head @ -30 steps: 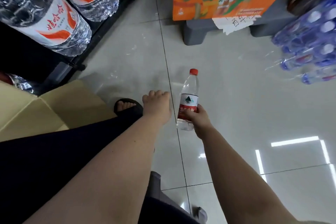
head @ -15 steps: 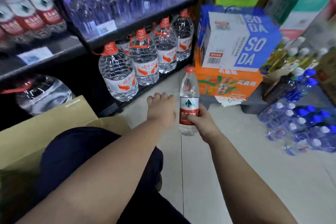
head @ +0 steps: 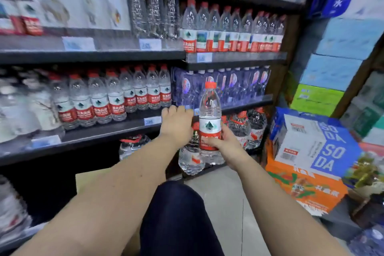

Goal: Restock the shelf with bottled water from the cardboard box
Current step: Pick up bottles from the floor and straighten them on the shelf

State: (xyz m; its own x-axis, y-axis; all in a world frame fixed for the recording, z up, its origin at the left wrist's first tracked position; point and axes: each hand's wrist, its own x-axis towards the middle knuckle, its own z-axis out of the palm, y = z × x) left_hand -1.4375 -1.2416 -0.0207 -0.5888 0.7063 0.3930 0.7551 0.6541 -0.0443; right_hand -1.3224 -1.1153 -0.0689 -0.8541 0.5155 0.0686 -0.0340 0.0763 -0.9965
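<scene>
One clear plastic water bottle with a red cap and red-and-white label was out of the box and upright in mid-air at centre frame. The right hand had its grip clamped round the lower label, and the bottle was not yet on the black metal shelf. The left hand hovered just beside it, its grip loosely curled on nothing I could see.

The row of matching red-labelled bottles, left of centre, looked full along its front, so I judged little remained. The tan cardboard box at lower centre was mostly hidden behind the forearm.

Blue-tinted bottles stood directly behind, big jugs below, a blue-and-white soda carton at right — none blocking the reach.
</scene>
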